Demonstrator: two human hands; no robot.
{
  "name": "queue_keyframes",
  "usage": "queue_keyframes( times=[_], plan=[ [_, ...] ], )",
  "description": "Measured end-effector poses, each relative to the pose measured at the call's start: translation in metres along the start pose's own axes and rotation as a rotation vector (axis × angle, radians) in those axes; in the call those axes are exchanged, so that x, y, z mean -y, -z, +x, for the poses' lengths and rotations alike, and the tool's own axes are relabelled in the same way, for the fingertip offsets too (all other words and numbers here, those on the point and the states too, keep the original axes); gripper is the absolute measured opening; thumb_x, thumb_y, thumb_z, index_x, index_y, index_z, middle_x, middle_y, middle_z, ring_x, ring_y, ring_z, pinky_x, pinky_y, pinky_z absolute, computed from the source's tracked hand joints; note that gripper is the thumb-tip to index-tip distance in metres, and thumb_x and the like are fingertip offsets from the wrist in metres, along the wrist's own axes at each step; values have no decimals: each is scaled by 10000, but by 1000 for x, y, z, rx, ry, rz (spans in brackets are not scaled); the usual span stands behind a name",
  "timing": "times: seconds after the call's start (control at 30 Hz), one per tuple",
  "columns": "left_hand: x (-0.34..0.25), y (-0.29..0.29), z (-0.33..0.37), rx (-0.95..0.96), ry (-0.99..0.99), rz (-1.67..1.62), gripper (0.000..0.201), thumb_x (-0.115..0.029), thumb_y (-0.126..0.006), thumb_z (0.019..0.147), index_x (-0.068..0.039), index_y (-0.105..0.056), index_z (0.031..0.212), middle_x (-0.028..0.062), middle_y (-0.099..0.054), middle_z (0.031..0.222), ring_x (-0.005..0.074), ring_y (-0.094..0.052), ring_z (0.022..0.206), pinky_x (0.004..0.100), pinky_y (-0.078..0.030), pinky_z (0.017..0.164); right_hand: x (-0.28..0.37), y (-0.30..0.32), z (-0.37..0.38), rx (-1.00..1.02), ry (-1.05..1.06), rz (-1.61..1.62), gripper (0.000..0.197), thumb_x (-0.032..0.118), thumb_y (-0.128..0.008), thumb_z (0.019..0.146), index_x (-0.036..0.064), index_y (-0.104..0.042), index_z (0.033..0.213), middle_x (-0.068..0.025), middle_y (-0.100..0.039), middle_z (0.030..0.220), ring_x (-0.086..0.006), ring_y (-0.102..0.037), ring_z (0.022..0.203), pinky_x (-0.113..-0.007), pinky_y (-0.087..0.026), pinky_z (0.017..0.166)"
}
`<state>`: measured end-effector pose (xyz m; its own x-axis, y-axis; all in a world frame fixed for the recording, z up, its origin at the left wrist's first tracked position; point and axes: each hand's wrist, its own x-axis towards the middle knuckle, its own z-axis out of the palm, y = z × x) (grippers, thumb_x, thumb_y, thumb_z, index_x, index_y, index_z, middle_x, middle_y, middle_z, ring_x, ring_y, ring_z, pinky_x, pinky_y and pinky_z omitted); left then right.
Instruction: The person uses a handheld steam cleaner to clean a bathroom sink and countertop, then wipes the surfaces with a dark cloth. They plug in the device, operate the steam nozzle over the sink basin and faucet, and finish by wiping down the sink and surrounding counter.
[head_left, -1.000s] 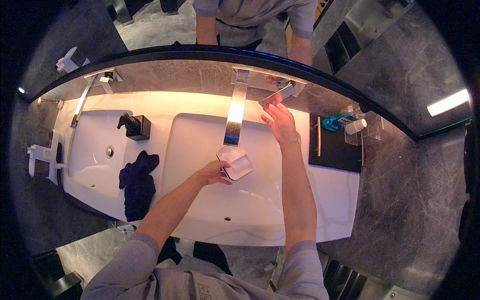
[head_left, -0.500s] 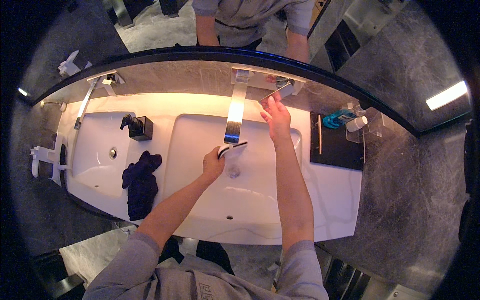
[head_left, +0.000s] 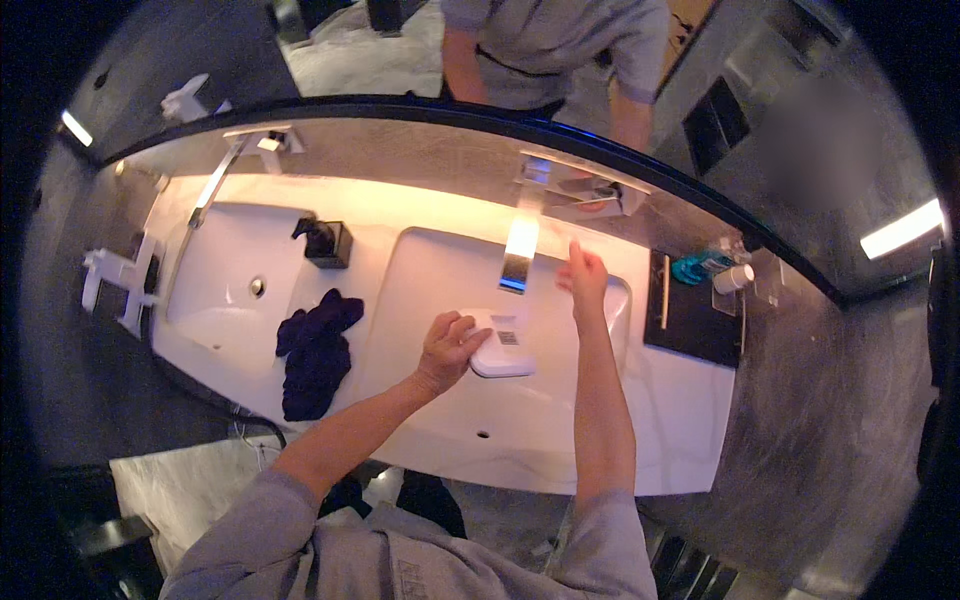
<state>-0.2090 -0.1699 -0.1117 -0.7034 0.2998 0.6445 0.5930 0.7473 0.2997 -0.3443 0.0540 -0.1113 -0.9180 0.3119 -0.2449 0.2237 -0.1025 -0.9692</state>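
Observation:
Over the large white sink basin (head_left: pixel 400 290), my left hand (head_left: pixel 453 350) grips a flat white plastic piece (head_left: pixel 505 362) with rounded corners. Its broad face, with a small square printed label, is turned up. I cannot tell its exact kind. The piece is just below the spout of a wall-mounted chrome faucet (head_left: pixel 518 255). To the right of the spout, my right hand (head_left: pixel 586 280) is empty, fingers apart, a little below the faucet's lever (head_left: pixel 605 195) and not touching it.
Left of the basin are a crumpled dark cloth (head_left: pixel 315 360), a black soap dispenser (head_left: pixel 327 243) and a smaller sink (head_left: pixel 215 265). A black tray (head_left: pixel 690 320) on the right bears a blue bottle (head_left: pixel 700 265) and a white cup (head_left: pixel 735 279). A black-framed mirror (head_left: pixel 480 108) spans the back.
My right hand has come off the faucet lever and drawn back toward me. My left hand has turned the white piece from edge-on to face up. The view has shifted.

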Motion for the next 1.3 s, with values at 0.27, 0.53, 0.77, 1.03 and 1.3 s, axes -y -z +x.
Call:
queue_keyframes(
  times=[0.27, 0.53, 0.77, 1.03, 1.3],
  plan=[
    [3, 10, -10, 130, -223, 34, 334, -201, -548, 677, -187, -604, 1005, 63, -532, 1043, 239, -514, 865, 383, -431, 743, -20, 15, -167, 493, -631, -24, 421, 431, -516, 832, 50, -526, 1011, -31, -588, 794, -135, -568, 619, -272, -463, 443],
    [-29, 60, 13, 355, -86, -28, 627, -156, -495, 748, -184, -296, 1341, 222, -293, 1331, 350, -406, 1112, 521, -312, 893, -35, 39, -192, 167, -359, 21, 326, 233, -536, 805, 69, -498, 1084, -60, -572, 931, -174, -577, 737, -277, -462, 460],
    [-6, 180, -26, 599, 58, -313, 928, -138, -683, 639, -174, -128, 1382, 196, -86, 1414, 418, -211, 1248, 587, -308, 884, -31, 30, -223, -189, -188, -236, 295, 304, -557, 789, 126, -522, 1022, -68, -548, 973, -217, -519, 806, -332, -435, 556],
    [87, 329, -66, 560, 33, -617, 984, -138, -703, 615, -179, -86, 1380, 209, -87, 1400, 421, -329, 1154, 536, -334, 895, -49, 3, -247, -568, 102, -594, 350, 238, -575, 800, 39, -497, 1078, -124, -531, 1015, -261, -524, 863, -362, -517, 625],
    [245, 484, -93, 377, 487, -1017, 876, -368, -690, 700, -38, -193, 1341, 267, -428, 1196, 348, -454, 1095, 404, -380, 918, 48, -386, -406, 175, 62, 686, 343, 99, -463, 870, -39, -410, 1179, -193, -481, 1127, -329, -487, 1017, -455, -429, 905]
  ],
)
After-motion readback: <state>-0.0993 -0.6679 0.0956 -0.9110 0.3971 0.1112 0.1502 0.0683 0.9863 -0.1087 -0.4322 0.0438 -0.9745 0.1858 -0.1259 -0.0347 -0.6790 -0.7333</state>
